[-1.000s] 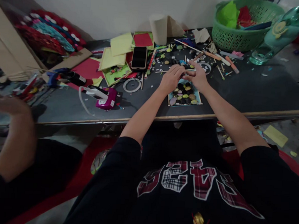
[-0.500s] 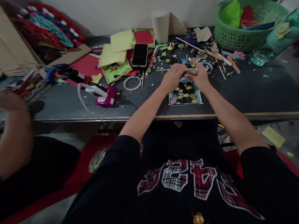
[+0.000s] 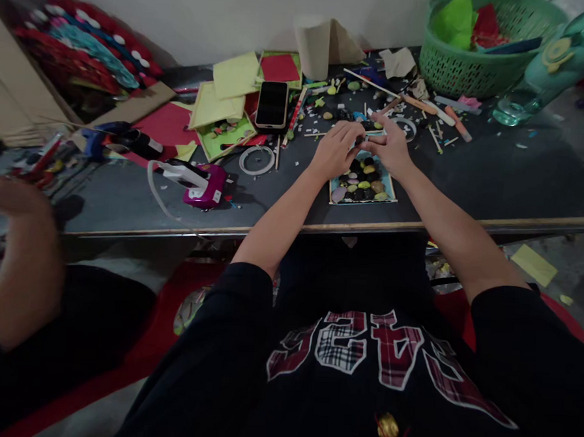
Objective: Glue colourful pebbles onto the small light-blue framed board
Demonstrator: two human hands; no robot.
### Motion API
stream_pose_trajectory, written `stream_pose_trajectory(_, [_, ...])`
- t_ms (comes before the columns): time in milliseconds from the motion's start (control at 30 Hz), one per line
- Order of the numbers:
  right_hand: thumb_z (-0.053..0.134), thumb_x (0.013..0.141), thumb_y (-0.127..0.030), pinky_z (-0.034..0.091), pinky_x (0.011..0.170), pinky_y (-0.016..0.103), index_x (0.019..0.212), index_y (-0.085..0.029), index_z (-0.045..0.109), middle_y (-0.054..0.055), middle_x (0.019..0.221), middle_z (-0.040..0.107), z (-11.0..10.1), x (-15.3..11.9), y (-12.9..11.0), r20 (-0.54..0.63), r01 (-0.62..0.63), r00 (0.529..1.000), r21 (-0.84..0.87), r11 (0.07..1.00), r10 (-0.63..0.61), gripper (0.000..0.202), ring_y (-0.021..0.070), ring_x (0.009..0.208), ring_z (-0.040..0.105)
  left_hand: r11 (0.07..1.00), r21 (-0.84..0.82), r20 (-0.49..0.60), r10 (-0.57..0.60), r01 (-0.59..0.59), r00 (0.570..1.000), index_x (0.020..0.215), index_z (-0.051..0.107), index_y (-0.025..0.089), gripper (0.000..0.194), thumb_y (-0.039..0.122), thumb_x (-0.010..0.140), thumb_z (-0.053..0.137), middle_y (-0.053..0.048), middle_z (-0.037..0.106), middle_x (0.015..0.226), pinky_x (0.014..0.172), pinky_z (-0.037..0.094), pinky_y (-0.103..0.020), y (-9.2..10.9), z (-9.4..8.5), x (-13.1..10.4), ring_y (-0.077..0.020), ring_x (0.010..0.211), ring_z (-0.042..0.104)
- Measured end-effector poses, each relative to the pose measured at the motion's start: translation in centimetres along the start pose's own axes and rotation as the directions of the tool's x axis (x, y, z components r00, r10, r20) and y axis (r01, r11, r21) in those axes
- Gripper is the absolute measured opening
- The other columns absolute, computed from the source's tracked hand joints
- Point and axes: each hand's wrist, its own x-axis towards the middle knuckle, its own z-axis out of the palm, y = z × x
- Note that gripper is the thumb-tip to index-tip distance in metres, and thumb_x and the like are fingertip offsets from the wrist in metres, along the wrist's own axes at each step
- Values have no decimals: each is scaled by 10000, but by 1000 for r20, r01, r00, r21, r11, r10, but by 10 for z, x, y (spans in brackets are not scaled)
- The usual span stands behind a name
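A small blue panel with a thin pale wooden frame (image 3: 364, 203) lies near the table's front edge, covered with black, yellow-green and grey pebbles (image 3: 365, 184). Over its far side, my left hand (image 3: 339, 146) has its fingers bent together at the fingertips of my right hand (image 3: 390, 145). Both hands seem to pinch something small and dark between them, too hidden to name. My right thumb and forefinger reach toward the left hand.
Left of the panel are a tape roll (image 3: 257, 160), a phone (image 3: 272, 104) and a magenta device (image 3: 205, 186). Scraps and sticks lie behind it. A green basket (image 3: 469, 70) and bottle (image 3: 539, 75) stand at right. Another person's arm (image 3: 26, 250) is far left.
The view has shifted slightly. Both hands stay over the panel's far side, with only small changes in the fingers.
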Motion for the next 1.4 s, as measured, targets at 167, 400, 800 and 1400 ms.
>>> stream_pose_trajectory(167, [822, 589, -781, 607, 880, 511, 1502, -184, 422, 114, 1021, 766, 1, -4, -7, 20, -5, 1000, 25, 1000, 5, 1162, 342, 1042, 729, 1000, 1, 1, 4, -4, 1000, 1177, 575, 209, 482, 568, 1038, 284, -160, 649, 1219, 1088, 458, -516, 1, -4, -1, -314, 1269, 577])
stream_pose_trajectory(400, [895, 559, -690, 605, 931, 497, 1491, -172, 429, 115, 1012, 770, 3, -8, -11, 20, -23, 1000, 96, 995, 21, 1164, 306, 1020, 735, 999, 9, 11, 42, -42, 999, 1102, 597, 214, 464, 562, 1035, 298, -147, 660, 1174, 1095, 469, -528, -2, -3, -1, -309, 1247, 595])
stream_pose_trajectory(800, [760, 540, -874, 617, 779, 451, 1522, -225, 411, 112, 1046, 769, 3, 1, -2, -29, 11, 1000, 46, 999, -9, 1228, 322, 987, 737, 998, 41, -20, -55, 56, 998, 1331, 626, 227, 599, 595, 1030, 262, -173, 631, 1366, 1175, 405, -533, 4, -6, -1, -311, 1342, 562])
stream_pose_trajectory(1400, [813, 641, -738, 634, 844, 434, 1473, -239, 410, 89, 1149, 731, 2, -1, -4, 29, -10, 1000, 74, 997, 8, 1051, 268, 1028, 699, 998, 38, -69, -52, 54, 996, 1307, 658, 253, 648, 665, 1004, 261, -165, 666, 1290, 1148, 420, -546, -7, -3, -2, -312, 1285, 601])
